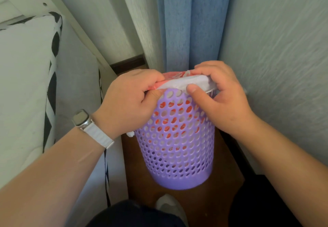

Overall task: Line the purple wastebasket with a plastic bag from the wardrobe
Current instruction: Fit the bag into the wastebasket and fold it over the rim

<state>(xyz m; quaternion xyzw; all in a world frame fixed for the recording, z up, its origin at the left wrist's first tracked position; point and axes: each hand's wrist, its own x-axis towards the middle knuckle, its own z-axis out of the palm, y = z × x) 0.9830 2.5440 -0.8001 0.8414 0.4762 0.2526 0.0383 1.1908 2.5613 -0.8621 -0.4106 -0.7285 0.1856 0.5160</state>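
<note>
At wastebasket [177, 146] rim, my left hand [131, 100], right hand [221, 95] pinch plastic bag [179, 83].
Thin, soft, slippery; I'd grip folded edge.

Blue curtain [191, 22] hangs in folds at the back, btwn a pale textured wall panel [106, 22] on the left and a white textured wall [284, 49] on the right. Dark skirting board [129, 64] runs along the foot of the left panel, where it meets a brown wood floor [140, 173]. Left side: white mattress [23, 75] w/ a black-and-white diamond-pattern trim [53, 67] along its edge. A white frame board [44, 4] w/ a small hole in it slants up behind. Near the bottom edge, a white shoe [170, 207] on the floor, just beside dark trousers [134, 216]. Watch [83, 118] w/ white strap and grey square face, lower left, in front of the mattress side.
</note>
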